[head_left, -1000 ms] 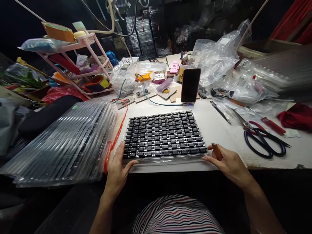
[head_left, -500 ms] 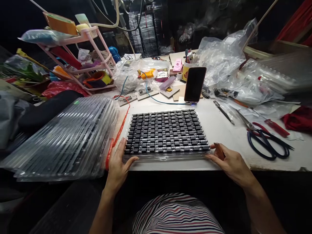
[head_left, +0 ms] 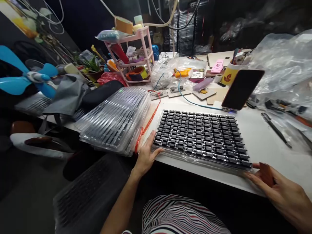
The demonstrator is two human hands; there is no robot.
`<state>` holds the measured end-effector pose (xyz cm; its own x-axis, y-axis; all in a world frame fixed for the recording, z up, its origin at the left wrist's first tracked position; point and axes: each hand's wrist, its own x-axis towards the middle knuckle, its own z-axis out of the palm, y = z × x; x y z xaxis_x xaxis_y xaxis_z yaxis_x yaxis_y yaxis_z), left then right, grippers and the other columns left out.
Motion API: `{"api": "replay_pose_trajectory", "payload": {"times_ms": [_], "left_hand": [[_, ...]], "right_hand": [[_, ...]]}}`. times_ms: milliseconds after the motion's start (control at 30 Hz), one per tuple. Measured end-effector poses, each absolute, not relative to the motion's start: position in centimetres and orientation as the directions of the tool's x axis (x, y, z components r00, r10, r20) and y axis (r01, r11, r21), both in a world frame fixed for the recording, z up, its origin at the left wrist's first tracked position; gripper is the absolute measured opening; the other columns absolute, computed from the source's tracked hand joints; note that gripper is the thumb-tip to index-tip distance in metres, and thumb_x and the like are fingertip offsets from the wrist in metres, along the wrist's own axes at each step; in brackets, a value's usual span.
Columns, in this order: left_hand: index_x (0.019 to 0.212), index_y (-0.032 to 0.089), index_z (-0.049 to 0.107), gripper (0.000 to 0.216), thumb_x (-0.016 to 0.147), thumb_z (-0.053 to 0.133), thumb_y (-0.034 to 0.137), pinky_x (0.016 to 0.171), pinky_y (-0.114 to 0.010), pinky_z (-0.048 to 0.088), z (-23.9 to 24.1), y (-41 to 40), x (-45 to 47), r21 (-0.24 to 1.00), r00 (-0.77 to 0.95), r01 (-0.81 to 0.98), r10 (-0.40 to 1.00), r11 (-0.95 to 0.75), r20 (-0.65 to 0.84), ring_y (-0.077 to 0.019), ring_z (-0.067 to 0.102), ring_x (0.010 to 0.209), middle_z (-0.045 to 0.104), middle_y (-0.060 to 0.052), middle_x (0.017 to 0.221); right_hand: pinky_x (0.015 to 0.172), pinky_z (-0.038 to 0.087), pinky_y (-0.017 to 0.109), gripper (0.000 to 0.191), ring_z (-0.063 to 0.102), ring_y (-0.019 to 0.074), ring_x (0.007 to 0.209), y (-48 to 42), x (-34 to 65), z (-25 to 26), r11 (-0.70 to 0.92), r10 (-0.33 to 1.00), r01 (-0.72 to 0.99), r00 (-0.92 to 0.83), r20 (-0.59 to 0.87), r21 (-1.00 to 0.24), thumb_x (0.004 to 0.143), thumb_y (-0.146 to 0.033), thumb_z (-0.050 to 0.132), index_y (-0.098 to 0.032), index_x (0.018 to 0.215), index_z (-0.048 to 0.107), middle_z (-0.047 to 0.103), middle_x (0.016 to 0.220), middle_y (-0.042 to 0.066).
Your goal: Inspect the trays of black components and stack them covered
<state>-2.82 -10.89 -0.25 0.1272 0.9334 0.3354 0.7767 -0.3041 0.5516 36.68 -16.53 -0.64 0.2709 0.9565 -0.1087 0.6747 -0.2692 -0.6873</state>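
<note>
A clear plastic tray filled with rows of small black circuit modules lies on the white table at its front edge. My left hand grips the tray's left front corner, thumb on the front rim and fingers along the side. At the right front corner, my right hand pinches the tray between thumb and forefinger. A flat brown piece, perhaps wood, is also tucked in that hand. Left of the tray lies a stack of similar clear trays, with a red cord between.
Behind the tray, a phone leans upright near a yellow mug. A pen and plastic bags lie at right. Farther back stand a pink rack and, at far left, a blue fan. Another tray sits low at left.
The view has swung to the left, bringing the fan into sight and taking the scissors out of it. Both hands keep their hold on the tray's corners.
</note>
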Motion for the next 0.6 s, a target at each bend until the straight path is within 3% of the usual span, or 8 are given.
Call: {"api": "replay_pose_trajectory", "payload": {"times_ms": [167, 333, 533, 600], "left_hand": [[0.142, 0.023, 0.036, 0.058, 0.088, 0.056, 0.036, 0.111, -0.047, 0.028, -0.4, -11.9, -2.1, 0.401, 0.136, 0.854, 0.885, -0.333, 0.446, -0.0283, 0.023, 0.141, 0.026, -0.015, 0.153], [0.123, 0.023, 0.055, 0.036, 0.087, 0.058, 0.029, 0.112, -0.058, 0.019, 0.0, -13.6, -0.5, 0.335, 0.216, 0.841, 0.831, -0.425, 0.513, -0.0344, 0.009, 0.143, 0.034, -0.013, 0.146], [0.118, 0.019, 0.057, 0.034, 0.086, 0.059, 0.033, 0.109, -0.066, 0.012, 0.0, -14.2, 1.0, 0.307, 0.317, 0.82, 0.831, -0.482, 0.458, -0.0378, 0.007, 0.143, 0.035, -0.017, 0.144], [0.117, 0.018, 0.058, 0.034, 0.087, 0.059, 0.034, 0.108, -0.068, 0.009, 0.0, -14.3, 1.2, 0.304, 0.304, 0.828, 0.832, -0.472, 0.464, -0.0382, 0.007, 0.143, 0.036, -0.018, 0.143]], "right_hand": [[0.058, 0.046, 0.035, 0.043, 0.063, 0.0241, 0.056, -16.3, 36.1, 0.2, -0.297, 0.948, 0.673, 0.293, -0.125, -0.677, 0.054, -0.067, 0.063, -0.032, 0.079, 0.06, 0.066, 0.071, 0.006], [0.061, 0.047, 0.038, 0.043, 0.066, 0.0284, 0.063, -16.1, 35.6, 0.7, -0.317, 0.938, 0.668, 0.327, -0.117, -0.674, 0.053, -0.067, 0.065, -0.032, 0.077, 0.061, 0.07, 0.077, 0.007], [0.056, 0.046, 0.038, 0.05, 0.062, 0.0247, 0.055, -16.7, 36.6, 0.4, -0.366, 0.926, 0.689, 0.334, -0.175, -0.625, 0.053, -0.07, 0.065, -0.032, 0.085, 0.065, 0.067, 0.071, 0.005], [0.051, 0.044, 0.037, 0.047, 0.058, 0.0218, 0.049, -16.9, 37.2, 0.4, -0.329, 0.933, 0.701, 0.345, -0.103, -0.632, 0.06, -0.069, 0.062, -0.033, 0.089, 0.067, 0.063, 0.065, 0.003]]}}
